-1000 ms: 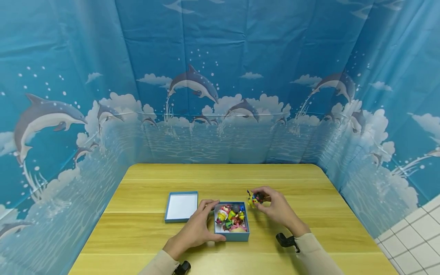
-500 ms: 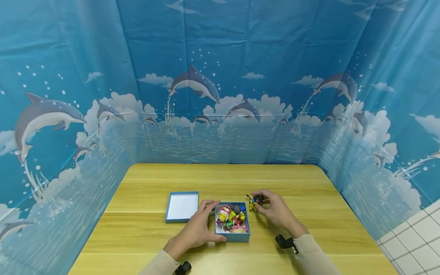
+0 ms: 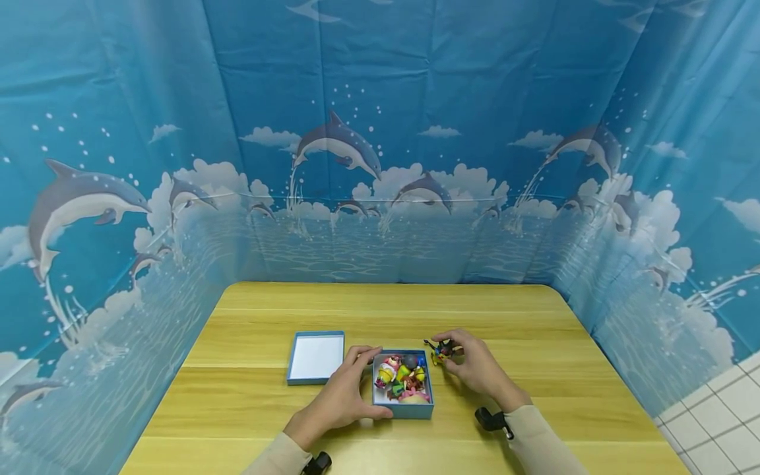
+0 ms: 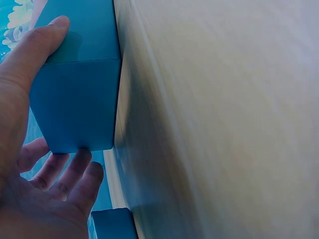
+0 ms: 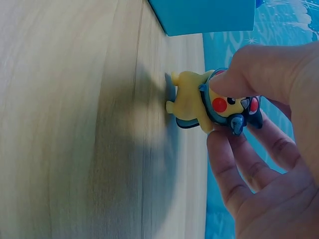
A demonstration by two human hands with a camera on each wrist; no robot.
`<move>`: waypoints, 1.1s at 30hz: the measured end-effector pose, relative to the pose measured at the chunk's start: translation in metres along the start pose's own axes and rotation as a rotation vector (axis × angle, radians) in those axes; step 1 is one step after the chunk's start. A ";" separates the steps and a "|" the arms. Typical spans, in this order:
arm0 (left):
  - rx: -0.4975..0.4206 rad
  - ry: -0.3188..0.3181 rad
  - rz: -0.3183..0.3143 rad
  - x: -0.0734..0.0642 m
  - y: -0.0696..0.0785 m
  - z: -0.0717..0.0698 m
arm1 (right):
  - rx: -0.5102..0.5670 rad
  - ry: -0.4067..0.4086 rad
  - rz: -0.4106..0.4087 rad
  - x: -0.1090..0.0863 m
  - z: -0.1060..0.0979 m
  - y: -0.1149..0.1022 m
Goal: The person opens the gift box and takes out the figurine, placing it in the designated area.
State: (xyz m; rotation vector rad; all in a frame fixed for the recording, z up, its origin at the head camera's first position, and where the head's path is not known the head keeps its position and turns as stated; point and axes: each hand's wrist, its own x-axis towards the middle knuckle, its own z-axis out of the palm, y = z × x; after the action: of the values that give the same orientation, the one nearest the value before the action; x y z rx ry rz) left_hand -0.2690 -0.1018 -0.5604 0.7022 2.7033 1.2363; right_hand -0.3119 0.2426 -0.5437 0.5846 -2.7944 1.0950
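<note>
With thumb at the near side and fingers at the far left corner, my left hand (image 3: 341,399) holds a small blue box (image 3: 404,411). The box's blue outer walls (image 4: 79,104) fill much of the left wrist view. Several colourful toy figurines (image 3: 402,377) lie jumbled inside it. Right of the box, my right hand (image 3: 479,371) pinches a yellow toy figurine (image 5: 189,99) between thumb and fingers. This figurine has red cheeks and a dark hood, partly covered by the thumb. Its feet point down, close over the tabletop in the right wrist view.
A blue-edged lid (image 3: 317,356) with a white inside lies left of the box, close to the left hand. Both sit on a yellow wood-grain table (image 3: 249,409). A blue dolphin-print curtain (image 3: 380,244) hangs behind the table and along its sides.
My right hand has come slightly down and nearer with the yellow figurine, which has also turned a little. The left hand stays at the box.
</note>
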 end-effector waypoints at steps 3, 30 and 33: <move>0.006 0.002 0.001 0.001 -0.001 0.000 | -0.015 0.012 -0.007 0.000 0.001 0.000; 0.018 -0.005 0.003 0.002 -0.002 -0.001 | -0.066 0.046 -0.056 -0.003 0.001 -0.007; 0.019 -0.007 0.007 0.002 -0.001 -0.001 | -0.079 0.063 -0.071 -0.004 0.000 -0.010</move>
State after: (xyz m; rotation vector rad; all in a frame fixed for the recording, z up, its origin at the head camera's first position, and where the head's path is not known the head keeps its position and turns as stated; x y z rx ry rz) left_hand -0.2713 -0.1023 -0.5608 0.7174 2.7133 1.2091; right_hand -0.3046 0.2368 -0.5384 0.6250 -2.7264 0.9669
